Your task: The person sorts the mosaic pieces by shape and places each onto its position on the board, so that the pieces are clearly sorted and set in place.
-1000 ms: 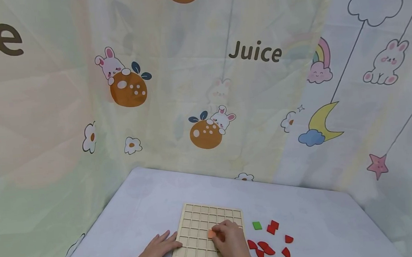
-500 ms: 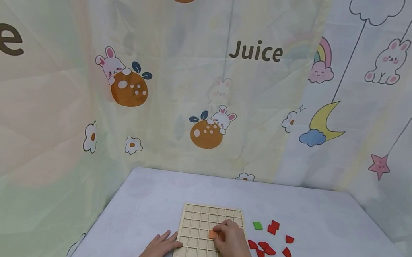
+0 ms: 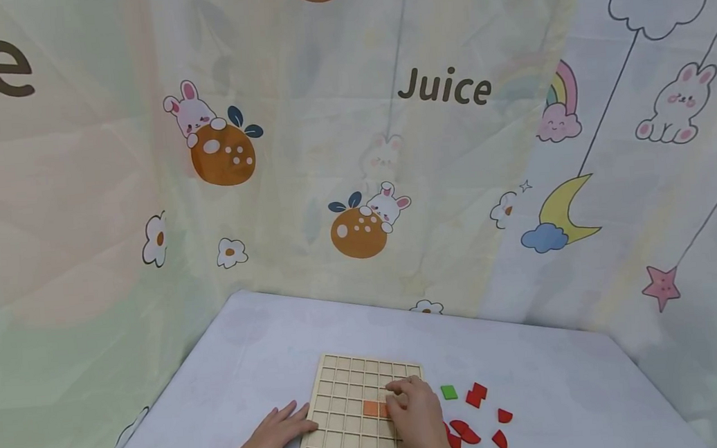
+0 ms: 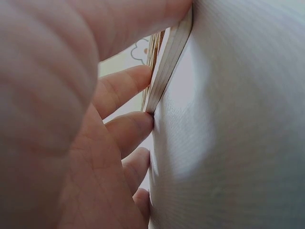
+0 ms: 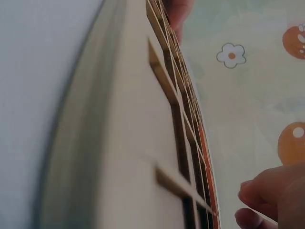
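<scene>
1 board — 2 orange squares

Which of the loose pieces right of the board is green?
The four-sided tile, left of the two red squares; all other loose pieces there are red.

Soft light covers the flat white table. Close up, the pale wooden gridded board blurs along its border.

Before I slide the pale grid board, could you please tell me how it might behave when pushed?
The grid board has a straight, layered, wood-like edge, so it is probably stiff. Lying flat on the table, it should slide rather than tip. The orange pieces sit within its grid, so they would likely travel along.
</scene>
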The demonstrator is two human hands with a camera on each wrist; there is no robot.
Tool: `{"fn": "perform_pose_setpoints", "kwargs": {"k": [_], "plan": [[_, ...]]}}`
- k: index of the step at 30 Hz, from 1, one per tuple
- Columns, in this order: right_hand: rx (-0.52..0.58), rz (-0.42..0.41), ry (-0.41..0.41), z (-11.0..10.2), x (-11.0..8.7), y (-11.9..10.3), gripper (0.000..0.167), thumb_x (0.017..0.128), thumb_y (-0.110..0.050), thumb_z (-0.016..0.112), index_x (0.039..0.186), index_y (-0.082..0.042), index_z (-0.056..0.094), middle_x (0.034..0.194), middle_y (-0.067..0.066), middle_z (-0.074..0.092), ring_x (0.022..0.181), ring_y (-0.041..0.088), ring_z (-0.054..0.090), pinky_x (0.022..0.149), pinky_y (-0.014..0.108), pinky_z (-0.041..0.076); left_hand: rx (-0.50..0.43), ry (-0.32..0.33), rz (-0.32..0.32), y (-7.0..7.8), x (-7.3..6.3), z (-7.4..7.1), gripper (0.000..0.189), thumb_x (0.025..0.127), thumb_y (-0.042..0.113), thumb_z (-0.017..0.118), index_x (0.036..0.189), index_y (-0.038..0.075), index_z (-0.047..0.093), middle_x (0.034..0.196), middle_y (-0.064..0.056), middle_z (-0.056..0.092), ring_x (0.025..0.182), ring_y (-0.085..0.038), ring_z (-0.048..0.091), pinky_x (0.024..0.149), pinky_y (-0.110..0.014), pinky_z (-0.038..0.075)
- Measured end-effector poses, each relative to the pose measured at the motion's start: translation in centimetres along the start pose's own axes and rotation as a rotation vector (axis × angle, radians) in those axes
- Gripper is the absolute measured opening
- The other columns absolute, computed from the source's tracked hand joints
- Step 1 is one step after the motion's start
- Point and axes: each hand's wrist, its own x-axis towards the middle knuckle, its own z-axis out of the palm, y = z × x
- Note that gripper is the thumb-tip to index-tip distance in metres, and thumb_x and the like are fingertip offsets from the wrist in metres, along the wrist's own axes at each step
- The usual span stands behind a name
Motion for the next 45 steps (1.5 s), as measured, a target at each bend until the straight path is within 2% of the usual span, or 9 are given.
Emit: {"fn": "perform_pose_setpoints", "kwargs": {"k": [3,10,15,20,26,33,39,45], "plan": [[-0.009,0.072,0.021,-0.7,0.3,0.7,0.011,0.083,-0.012,0.073,0.093,-0.016,0.076,0.088,-0.008,0.062,0.090,0.018,0.061,0.076,0.038,0.052,-0.016,-0.005,-0.014,0.0,0.0,0.0,0.072,0.072,0.057,0.074,0.132,0.021,0.058,0.149,-0.021,0.042,0.137,-0.053,0.028,0.103,-0.074,0.017],[-0.045,0.213,0.025,-2.2,1.0,2.4,0.013,0.085,-0.017,0.071,0.097,-0.014,0.076,0.092,-0.002,0.064,0.089,0.020,0.061,0.078,0.044,0.051,0.002,0.009,0.004,-0.1,0.0,0.0,0.071,0.073,0.057,0.074,0.132,0.021,0.058,0.148,-0.022,0.043,0.136,-0.054,0.029,0.101,-0.075,0.018],[-0.087,0.341,0.025,-3.0,1.6,3.8,0.022,0.085,-0.020,0.071,0.105,-0.010,0.075,0.099,0.004,0.065,0.097,0.025,0.060,0.086,0.051,0.050,0.015,0.018,0.016,-0.2,0.0,0.0,0.070,0.074,0.057,0.073,0.132,0.021,0.058,0.148,-0.022,0.043,0.135,-0.055,0.031,0.101,-0.075,0.020],[-0.132,0.429,0.013,-3.5,1.8,5.2,0.027,0.085,-0.019,0.073,0.109,-0.006,0.073,0.103,0.011,0.063,0.094,0.026,0.059,0.085,0.052,0.051,0.031,0.019,0.035,-0.2,-0.1,0.0,0.070,0.074,0.058,0.072,0.132,0.020,0.058,0.148,-0.024,0.043,0.134,-0.055,0.031,0.099,-0.075,0.021],[-0.173,0.456,0.052,-4.2,1.6,6.0,0.029,0.083,-0.019,0.075,0.107,-0.004,0.073,0.102,0.014,0.064,0.089,0.026,0.058,0.081,0.049,0.052,0.024,0.009,0.026,-0.2,0.0,0.0,0.070,0.074,0.058,0.072,0.132,0.020,0.058,0.148,-0.023,0.042,0.135,-0.054,0.031,0.100,-0.075,0.021],[-0.193,0.517,0.037,-5.1,1.3,6.3,0.036,0.080,-0.022,0.077,0.107,0.000,0.071,0.092,0.016,0.061,0.078,0.025,0.054,0.073,0.044,0.053,0.020,-0.004,0.001,0.0,0.2,0.0,0.069,0.073,0.056,0.075,0.131,0.021,0.059,0.149,-0.023,0.042,0.135,-0.054,0.031,0.102,-0.074,0.021],[-0.212,0.521,0.041,-5.4,1.2,6.4,0.038,0.078,-0.024,0.078,0.104,0.002,0.071,0.084,0.013,0.057,0.073,0.024,0.051,0.063,0.038,0.049,0.041,0.008,0.026,0.1,0.0,-0.1,0.068,0.074,0.055,0.075,0.130,0.018,0.059,0.147,-0.024,0.044,0.133,-0.056,0.033,0.099,-0.075,0.023],[-0.230,0.511,0.041,-5.3,1.1,6.5,0.040,0.077,-0.025,0.080,0.104,0.003,0.071,0.087,0.015,0.058,0.074,0.024,0.053,0.066,0.040,0.051,0.047,0.012,0.039,0.0,0.0,0.0,0.068,0.075,0.054,0.074,0.130,0.017,0.059,0.146,-0.025,0.044,0.132,-0.057,0.033,0.098,-0.075,0.024]]}}
